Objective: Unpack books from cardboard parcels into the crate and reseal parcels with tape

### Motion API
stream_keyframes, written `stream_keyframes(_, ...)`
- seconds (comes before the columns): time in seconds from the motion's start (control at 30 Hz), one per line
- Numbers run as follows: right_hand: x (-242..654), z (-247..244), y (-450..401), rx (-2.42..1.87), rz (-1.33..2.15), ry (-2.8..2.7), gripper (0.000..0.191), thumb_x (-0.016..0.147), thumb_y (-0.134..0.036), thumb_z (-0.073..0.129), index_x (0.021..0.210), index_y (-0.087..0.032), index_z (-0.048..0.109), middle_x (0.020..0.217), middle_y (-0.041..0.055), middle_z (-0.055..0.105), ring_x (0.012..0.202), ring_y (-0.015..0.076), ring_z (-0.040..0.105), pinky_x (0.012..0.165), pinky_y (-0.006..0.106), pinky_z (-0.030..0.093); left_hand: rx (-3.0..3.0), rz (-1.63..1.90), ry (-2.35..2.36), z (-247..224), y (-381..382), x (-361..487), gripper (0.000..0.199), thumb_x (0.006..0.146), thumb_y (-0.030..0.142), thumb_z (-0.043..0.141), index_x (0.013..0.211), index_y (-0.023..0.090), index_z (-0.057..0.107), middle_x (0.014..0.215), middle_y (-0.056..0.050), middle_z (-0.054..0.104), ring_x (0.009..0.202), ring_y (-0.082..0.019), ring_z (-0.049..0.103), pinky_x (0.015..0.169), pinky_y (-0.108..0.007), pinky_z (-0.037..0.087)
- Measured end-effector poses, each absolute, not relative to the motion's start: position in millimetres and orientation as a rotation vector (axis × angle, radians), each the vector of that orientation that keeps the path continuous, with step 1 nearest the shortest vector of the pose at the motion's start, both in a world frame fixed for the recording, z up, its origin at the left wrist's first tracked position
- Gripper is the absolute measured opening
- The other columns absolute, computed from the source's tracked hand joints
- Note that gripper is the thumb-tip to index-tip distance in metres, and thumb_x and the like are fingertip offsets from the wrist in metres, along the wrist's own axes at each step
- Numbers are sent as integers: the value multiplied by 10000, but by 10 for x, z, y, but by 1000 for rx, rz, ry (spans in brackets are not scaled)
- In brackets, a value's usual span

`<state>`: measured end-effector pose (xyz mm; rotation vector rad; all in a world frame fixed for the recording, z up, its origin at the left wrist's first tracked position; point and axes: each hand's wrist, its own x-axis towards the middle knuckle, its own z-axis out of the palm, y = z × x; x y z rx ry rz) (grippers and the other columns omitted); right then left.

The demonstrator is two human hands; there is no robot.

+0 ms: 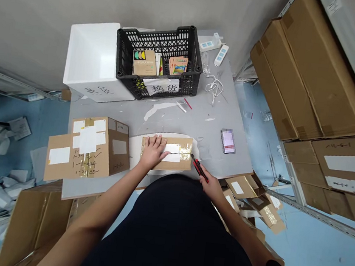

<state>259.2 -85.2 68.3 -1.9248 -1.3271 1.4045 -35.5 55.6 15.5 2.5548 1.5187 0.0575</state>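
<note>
A flat cardboard box [182, 163] lies at the near edge of the grey table, with white labels and shiny tape across its top. My left hand [153, 150] rests on its left part, fingers stretched out over the cardboard. In my right hand [211, 184] is a red and black utility knife [199, 169], held closed in the fingers. The knife's tip is by the taped right end of the box; whether it touches cannot be made out. Under the box shows a white sheet [136, 145].
A labelled carton [120, 148] stands at the table's left. Behind are a white foam box [92, 55] and a black crate [155, 83] holding books. A phone [228, 141], white cable [215, 86] and power strips [221, 55] lie rightward. Large cartons [318, 76] fill the right-hand shelf.
</note>
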Motion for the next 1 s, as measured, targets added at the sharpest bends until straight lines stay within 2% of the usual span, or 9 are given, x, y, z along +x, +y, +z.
stream_keyframes(0.17,2561,682,-903,-1895,1364,-1362,580,871,-276,508,1447,-337,470,1309,10,643,1121,246,642,1008,381,459,2497,86,1515,169,552,-349,616,929,512,476,1442,171,448,1531,-194,368,1453,-378,238,1156,-611,126)
stream_keyframes(0.23,2557,676,-928,-1894,1359,-1357,571,867,-278,516,1434,-335,490,1268,20,668,1085,253,658,987,378,472,2459,103,1516,179,551,-347,608,922,501,495,1442,189,449,1534,-185,365,1457,-375,230,1154,-617,128)
stream_keyframes(0.37,2549,653,-984,-1931,1370,-1355,567,871,-300,510,1437,-301,494,1052,40,745,936,257,699,892,378,518,2424,106,1515,203,543,-340,601,911,490,518,1440,211,455,1542,-176,355,1458,-378,228,1146,-637,133)
stream_keyframes(0.53,2557,610,-1086,-1924,1375,-1362,569,873,-321,507,1441,-321,482,1221,32,692,1034,260,676,954,405,490,2439,119,1513,205,538,-344,603,915,496,505,1437,197,461,1534,-177,370,1451,-378,243,1149,-624,135)
stream_keyframes(0.63,2601,608,-1174,-1915,1357,-1359,552,868,-340,522,1420,-335,503,1238,28,682,1008,253,683,964,415,486,2455,138,1500,189,560,-363,604,920,503,492,1434,187,464,1527,-175,384,1443,-372,262,1155,-603,134)
stream_keyframes(0.73,2636,610,-1215,-1933,1317,-1230,569,860,-395,541,1421,-315,494,1065,36,733,809,220,703,843,396,550,2463,140,1483,185,595,-385,592,916,505,500,1426,205,475,1519,-160,402,1431,-356,289,1164,-585,134)
stream_keyframes(0.83,2584,577,-1132,-1903,1331,-935,705,842,-498,563,1483,-273,376,848,14,721,597,178,656,643,356,583,2450,147,1474,207,619,-409,571,915,499,505,1417,228,486,1514,-137,417,1426,-338,303,1173,-561,139)
stream_keyframes(0.9,2491,527,-1020,-1798,1391,-724,760,800,-571,602,1450,-239,391,807,12,702,628,187,673,609,345,587,2436,155,1456,235,633,-436,574,911,502,509,1421,240,480,1513,-126,422,1426,-325,309,1178,-543,145)
stream_keyframes(1.0,2314,435,-850,-1622,1536,-506,655,744,-635,648,1233,-216,531,873,60,711,797,242,715,643,365,598,2426,172,1438,283,680,-515,610,898,519,519,1438,244,452,1516,-122,417,1420,-316,321,1183,-539,129)
